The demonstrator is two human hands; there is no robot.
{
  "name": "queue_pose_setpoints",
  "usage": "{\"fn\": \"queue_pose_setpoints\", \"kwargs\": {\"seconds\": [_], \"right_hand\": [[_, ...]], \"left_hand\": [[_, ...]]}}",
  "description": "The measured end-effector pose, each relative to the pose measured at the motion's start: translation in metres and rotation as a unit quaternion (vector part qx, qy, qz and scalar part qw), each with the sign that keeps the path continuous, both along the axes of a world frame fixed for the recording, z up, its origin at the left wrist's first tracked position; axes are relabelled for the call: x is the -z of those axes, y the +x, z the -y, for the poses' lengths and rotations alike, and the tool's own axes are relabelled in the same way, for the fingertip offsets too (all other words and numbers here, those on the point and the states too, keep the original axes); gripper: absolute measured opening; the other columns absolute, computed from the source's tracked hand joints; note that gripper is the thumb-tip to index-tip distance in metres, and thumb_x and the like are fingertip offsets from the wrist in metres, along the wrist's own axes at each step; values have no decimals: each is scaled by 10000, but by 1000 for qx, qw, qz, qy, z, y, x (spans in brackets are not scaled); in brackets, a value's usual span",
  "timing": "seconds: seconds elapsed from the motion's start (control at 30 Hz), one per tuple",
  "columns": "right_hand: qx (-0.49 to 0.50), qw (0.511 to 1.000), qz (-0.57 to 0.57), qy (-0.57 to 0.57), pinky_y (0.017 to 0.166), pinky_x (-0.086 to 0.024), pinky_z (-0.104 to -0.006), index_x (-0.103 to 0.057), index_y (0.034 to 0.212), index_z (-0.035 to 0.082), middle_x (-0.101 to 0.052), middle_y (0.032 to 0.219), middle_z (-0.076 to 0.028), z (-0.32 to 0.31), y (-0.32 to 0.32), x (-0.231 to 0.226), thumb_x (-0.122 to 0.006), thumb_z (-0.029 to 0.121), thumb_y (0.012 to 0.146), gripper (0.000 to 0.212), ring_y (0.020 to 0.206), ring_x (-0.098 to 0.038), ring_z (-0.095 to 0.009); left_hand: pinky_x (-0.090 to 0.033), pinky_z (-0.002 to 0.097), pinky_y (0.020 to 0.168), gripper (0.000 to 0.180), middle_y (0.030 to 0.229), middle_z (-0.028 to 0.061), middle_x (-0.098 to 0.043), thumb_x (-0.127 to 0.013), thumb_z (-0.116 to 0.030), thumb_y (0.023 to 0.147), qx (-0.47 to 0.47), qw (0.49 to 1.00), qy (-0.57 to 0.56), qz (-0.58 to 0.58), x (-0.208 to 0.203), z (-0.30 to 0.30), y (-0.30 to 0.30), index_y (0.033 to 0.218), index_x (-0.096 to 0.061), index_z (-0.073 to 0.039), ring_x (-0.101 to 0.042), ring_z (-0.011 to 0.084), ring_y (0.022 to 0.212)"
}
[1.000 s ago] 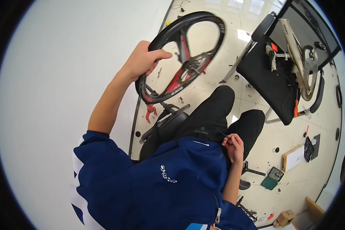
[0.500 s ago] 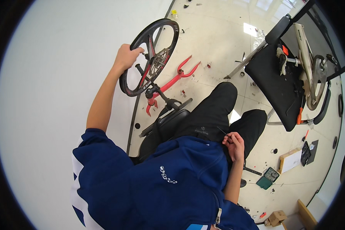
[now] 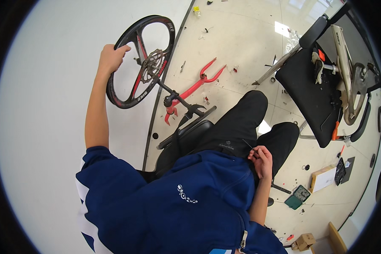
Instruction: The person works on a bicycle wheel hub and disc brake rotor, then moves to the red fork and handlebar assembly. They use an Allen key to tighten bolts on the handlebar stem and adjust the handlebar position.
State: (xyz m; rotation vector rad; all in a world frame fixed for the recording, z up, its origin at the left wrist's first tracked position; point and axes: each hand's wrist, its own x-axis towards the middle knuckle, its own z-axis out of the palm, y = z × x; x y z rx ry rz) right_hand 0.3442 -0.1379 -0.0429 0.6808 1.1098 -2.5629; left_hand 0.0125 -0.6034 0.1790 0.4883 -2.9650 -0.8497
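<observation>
A black bicycle wheel with red-trimmed spokes is held up, tilted, in front of a white wall on the wearer's left, as I watch through the head camera from my distant post. The left hand has it by the rim, on the side nearer the picture's left edge, fingers curled around the rim and one digit pointing in toward the spokes; how firmly they press, I cannot tell. A toothed metal disc sits at the wheel's centre. Just below and to the right of it in my view, a red forked bicycle part shows above the pale floor, crossed by a black bar; whether bar and wheel touch, I cannot make out. The right hand is near the wearer's lap, thumb and fingers pinched together on a thin dark rod that points up and left over black trousers. Across from the knees, a chair with a black seat bears a pale bicycle frame with a chainring, while an orange-handled tool shows by the seat's edge. Farther out, I see an open green case, a white-topped box and small scattered parts on the floor, with a brown cardboard box toward the lower right.
</observation>
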Motion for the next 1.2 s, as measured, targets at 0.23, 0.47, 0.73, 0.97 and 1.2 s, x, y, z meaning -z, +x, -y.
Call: {"fn": "queue_pose_setpoints", "kwargs": {"seconds": [0.23,0.47,0.73,0.97,1.2], "right_hand": [[-11,1000,-4,-2,760,-516,-330,-603,1004,11,-647,906,-116,-2,-4,3,-550,169,963,172,835,-624,-193],[-17,1000,-3,7,758,-517,-323,-604,997,16,-649,897,-107,-3,-5,3,-558,186,961,180,838,-629,-190],[-18,1000,1,15,759,-516,-320,-607,999,16,-652,902,-109,-2,-5,3,-554,181,962,177,840,-629,-186],[-21,999,13,25,764,-515,-326,-609,1001,16,-651,901,-110,-1,-4,4,-550,183,962,181,845,-626,-189],[-25,998,33,43,769,-511,-324,-602,998,16,-642,899,-106,2,-6,1,-548,187,964,183,847,-621,-186]], "left_hand": [[-327,304,355,323,457,44,-477,-646,-273,754,-46,999,10,-8,-1,26,17,573,-525,-35,-428,134,351],[-402,346,389,366,497,110,-545,-647,-306,723,-88,995,-36,12,34,49,23,599,-580,32,-514,193,392],[-428,364,405,383,504,130,-559,-636,-318,719,-122,990,-29,61,101,63,34,595,-572,39,-540,226,399],[-452,363,414,381,555,141,-595,-635,-315,752,-153,982,-5,111,168,79,50,647,-583,48,-566,220,432],[-486,352,426,364,579,146,-620,-637,-295,766,-158,974,17,160,224,99,68,677,-607,57,-593,212,453]]}}
